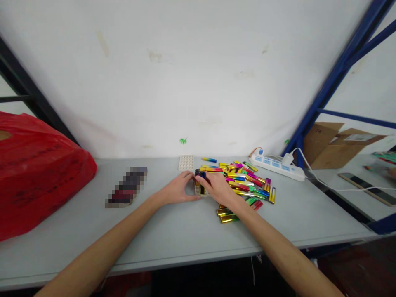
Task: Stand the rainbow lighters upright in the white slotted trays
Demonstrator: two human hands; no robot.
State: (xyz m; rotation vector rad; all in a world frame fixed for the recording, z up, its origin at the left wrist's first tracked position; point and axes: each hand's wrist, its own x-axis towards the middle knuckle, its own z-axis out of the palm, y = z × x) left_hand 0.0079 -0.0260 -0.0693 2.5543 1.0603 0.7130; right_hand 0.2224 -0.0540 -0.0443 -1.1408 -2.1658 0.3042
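Note:
A small white tray with a grid of slots (pixel 197 191) lies on the table between my hands, and a few lighters with dark tops (pixel 197 172) stand upright in it. My left hand (pixel 177 189) closes round the tray's left side, thumb at the near edge and fingers at the far edge. Over the tray's right part, my right hand (pixel 219 187) pinches a dark-topped lighter (pixel 202 181), partly hidden by the fingers. Beside and under my right wrist spreads a loose pile of shiny lighters (pixel 244 187) in gold, red, green, blue and purple.
Behind my left hand lies another white slotted tray (pixel 186 162). A blurred-out phone-like object (pixel 126 187) is at the left, near a red plastic bag (pixel 40 177). A white power strip (pixel 276 166) stands at the back right, with a cardboard box (pixel 337 146) beyond the blue frame.

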